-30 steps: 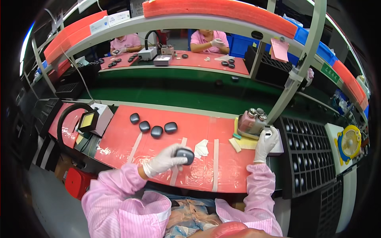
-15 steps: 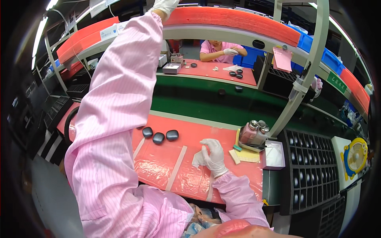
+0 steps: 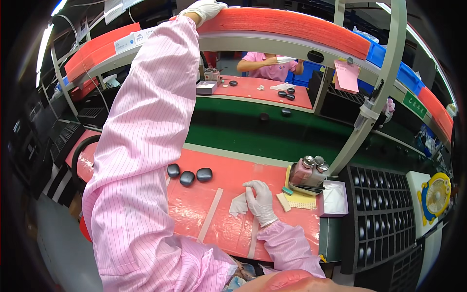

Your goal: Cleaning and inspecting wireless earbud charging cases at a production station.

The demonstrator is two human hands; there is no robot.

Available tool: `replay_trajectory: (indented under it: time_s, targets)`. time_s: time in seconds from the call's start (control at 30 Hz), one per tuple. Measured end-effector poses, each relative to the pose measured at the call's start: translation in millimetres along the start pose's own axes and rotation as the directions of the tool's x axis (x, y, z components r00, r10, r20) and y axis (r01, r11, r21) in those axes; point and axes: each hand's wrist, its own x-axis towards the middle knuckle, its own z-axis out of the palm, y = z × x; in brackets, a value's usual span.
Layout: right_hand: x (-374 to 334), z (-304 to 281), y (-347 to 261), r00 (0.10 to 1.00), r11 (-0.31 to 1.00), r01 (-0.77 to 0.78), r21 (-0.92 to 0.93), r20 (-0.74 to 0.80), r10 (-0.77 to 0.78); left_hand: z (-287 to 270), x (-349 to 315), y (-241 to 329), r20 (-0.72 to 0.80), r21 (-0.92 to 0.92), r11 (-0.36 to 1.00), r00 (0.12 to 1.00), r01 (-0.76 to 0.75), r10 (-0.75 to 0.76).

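Observation:
High up at the left, my left hand (image 3: 205,10), in a white glove, rests on top of a stack of red foam sheets (image 3: 287,28) on the overhead shelf. Its fingers are stretched out along the stack, and nothing shows in them. Over the red work mat (image 3: 192,209), my right hand (image 3: 261,202), also gloved, has its fingers curled around a white cloth wipe (image 3: 238,205) that sticks out on its left. Left of that hand, three dark, rounded cases (image 3: 187,178) lie on the mat near my left sleeve.
Right of my right hand are a cream block (image 3: 283,202), a yellow pad (image 3: 302,200), a holder with pump bottles (image 3: 304,169) and a tissue box (image 3: 333,199). A black compartment tray (image 3: 382,214) and yellow fan (image 3: 434,197) stand farther right. Across the green belt (image 3: 233,124), a co-worker (image 3: 275,68) handles something white.
My left hand has come down onto the foam stack and slightly right. The view has shifted a little; my right hand stays with the wipe. The co-worker's hands have risen.

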Motion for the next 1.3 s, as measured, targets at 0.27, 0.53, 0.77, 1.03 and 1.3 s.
replay_trajectory:
  time_s: [0.27,0.53,0.77,1.03,1.3]
  targets:
    - [-1,6,-3,0.998,0.999,-0.039,0.014,0.048,0.038,-11,-15,-37,0.020,0.531,0.842,0.995,-0.093,0.098]
    - [0,-2,-4,0.997,0.999,-0.044,-0.017,0.066,0.045,-11,-57,-1,-0.108,-0.074,0.991,0.987,0.108,-0.115]
    - [0,-2,-6,0.995,0.998,-0.059,-0.015,0.079,0.060,-13,-80,-20,-0.307,-0.021,0.950,0.906,-0.311,0.290]
    - [4,-11,-8,0.991,0.993,-0.120,0.007,0.057,0.119,-3,-83,-16,-0.438,0.226,0.942,0.838,-0.248,0.326]
    - [7,-8,-6,0.985,0.986,-0.163,0.024,0.059,0.162,221,-188,63,-0.196,-0.207,0.763,0.790,-0.612,0.581]
